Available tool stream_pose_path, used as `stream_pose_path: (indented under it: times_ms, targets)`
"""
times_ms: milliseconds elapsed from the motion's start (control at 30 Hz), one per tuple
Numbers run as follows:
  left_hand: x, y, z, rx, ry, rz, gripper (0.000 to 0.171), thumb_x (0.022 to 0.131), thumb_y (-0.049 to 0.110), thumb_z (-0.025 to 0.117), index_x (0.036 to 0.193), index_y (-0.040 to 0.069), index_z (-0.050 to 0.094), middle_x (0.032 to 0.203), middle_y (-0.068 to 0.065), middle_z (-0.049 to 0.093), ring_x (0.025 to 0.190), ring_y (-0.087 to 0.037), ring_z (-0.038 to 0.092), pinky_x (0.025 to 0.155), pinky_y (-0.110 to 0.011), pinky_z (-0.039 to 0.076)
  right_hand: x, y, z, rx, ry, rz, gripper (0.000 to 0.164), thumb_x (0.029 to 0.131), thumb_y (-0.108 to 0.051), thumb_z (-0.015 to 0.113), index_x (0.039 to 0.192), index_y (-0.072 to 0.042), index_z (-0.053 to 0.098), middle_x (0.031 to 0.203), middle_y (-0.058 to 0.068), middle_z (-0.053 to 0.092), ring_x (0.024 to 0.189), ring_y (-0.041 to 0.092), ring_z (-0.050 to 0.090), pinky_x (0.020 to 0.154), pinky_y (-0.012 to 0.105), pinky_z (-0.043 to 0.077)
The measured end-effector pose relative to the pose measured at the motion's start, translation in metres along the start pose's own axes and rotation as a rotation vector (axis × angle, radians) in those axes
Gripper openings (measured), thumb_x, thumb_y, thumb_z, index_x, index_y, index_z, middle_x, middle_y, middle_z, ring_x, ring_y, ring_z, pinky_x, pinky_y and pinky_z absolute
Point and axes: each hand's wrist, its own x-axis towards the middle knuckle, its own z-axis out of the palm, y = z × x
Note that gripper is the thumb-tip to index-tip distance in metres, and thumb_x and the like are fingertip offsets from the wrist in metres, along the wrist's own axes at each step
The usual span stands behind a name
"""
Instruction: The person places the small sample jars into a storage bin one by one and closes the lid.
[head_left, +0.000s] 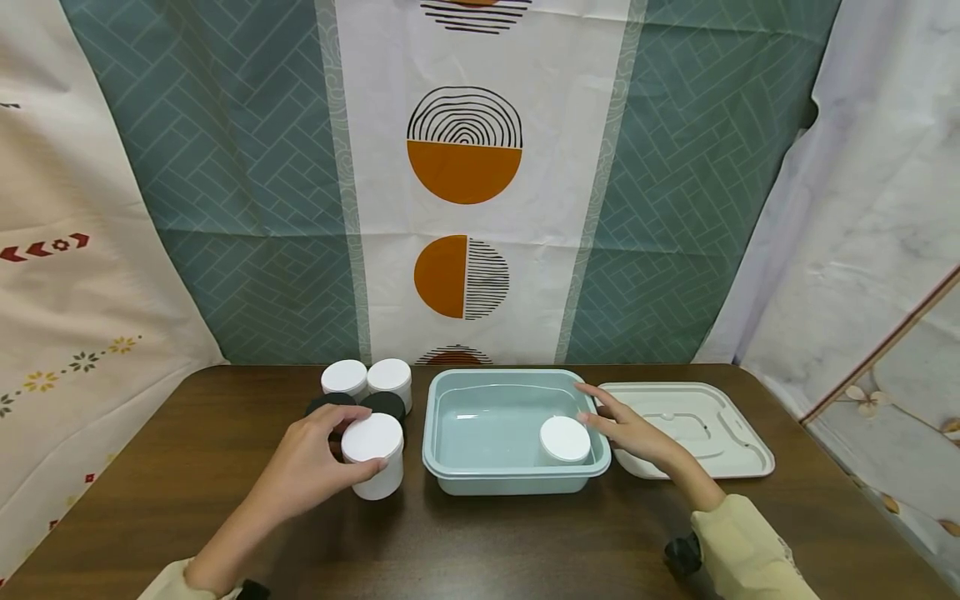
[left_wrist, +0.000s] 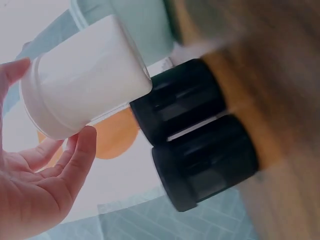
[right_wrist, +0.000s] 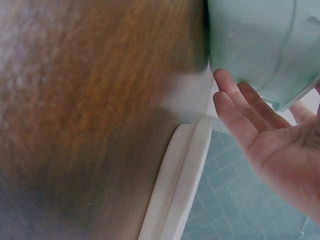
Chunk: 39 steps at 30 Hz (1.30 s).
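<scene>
Brown wood tops the table (head_left: 487, 546), with the pale-blue bin (head_left: 517, 485) at its twelve o'clock and the flat lid (head_left: 723, 433) at the bin's three. The right hand (head_left: 628, 428) lies with fingers spread at the bin's two-o'clock edge; I cannot tell whether they press. The left hand (head_left: 311, 463) pinches the white jar (head_left: 377, 478) between thumb and fingertips at the bin's nine o'clock, seemingly off the wood. Black jars (left_wrist: 205, 170) stand at eleven to twelve from that jar; a second white jar (head_left: 565, 439) sits inside the bin toward four. Likely best: pinch evenly, jar upright, its base clear of the black pair, bin steadied lightly.
</scene>
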Motion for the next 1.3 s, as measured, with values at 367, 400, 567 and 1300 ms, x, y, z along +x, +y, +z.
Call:
stream_pose_path:
  times_ms: [367, 400, 567, 1300]
  targets:
    - [0.017, 0.023, -0.003, -0.039, 0.04, 0.046, 0.047, 0.061, 0.018, 0.083, 0.101, 0.004, 0.062, 0.097, -0.005, 0.062, 0.077, -0.015, 0.056, 0.061, -0.022, 0.05, -0.001, 0.001, -0.001, 0.004, -0.008, -0.012, 0.062, 0.094, -0.032, 0.049, 0.145, -0.016, 0.019, 0.128, 0.03, 0.039, 0.111, 0.036, 0.048, 0.08, 0.05, 0.048]
    - [0.02, 0.026, -0.002, -0.043, 0.041, 0.051, 0.047, 0.061, 0.017, 0.083, 0.101, 0.004, 0.062, 0.097, -0.005, 0.062, 0.077, -0.015, 0.055, 0.061, -0.022, 0.05, -0.001, 0.002, -0.001, 0.007, -0.008, -0.012, 0.062, 0.094, -0.032, 0.049, 0.146, -0.016, 0.019, 0.128, 0.03, 0.039, 0.11, 0.036, 0.049, 0.08, 0.049, 0.048]
    - [0.036, 0.041, 0.008, -0.065, 0.04, 0.098, 0.05, 0.061, 0.021, 0.083, 0.103, 0.004, 0.062, 0.099, -0.006, 0.062, 0.079, -0.015, 0.056, 0.061, -0.023, 0.05, -0.001, 0.003, -0.001, 0.025, -0.009, -0.01, 0.062, 0.094, -0.031, 0.049, 0.146, -0.016, 0.018, 0.131, 0.032, 0.036, 0.112, 0.037, 0.048, 0.08, 0.048, 0.048]
    - [0.084, 0.078, 0.068, -0.216, -0.103, 0.037, 0.053, 0.067, 0.022, 0.08, 0.113, 0.005, 0.061, 0.104, -0.005, 0.06, 0.089, -0.019, 0.053, 0.066, -0.024, 0.049, -0.001, 0.001, -0.001, 0.011, -0.013, -0.021, 0.063, 0.094, -0.031, 0.049, 0.146, -0.016, 0.018, 0.125, 0.027, 0.042, 0.109, 0.034, 0.049, 0.08, 0.048, 0.048]
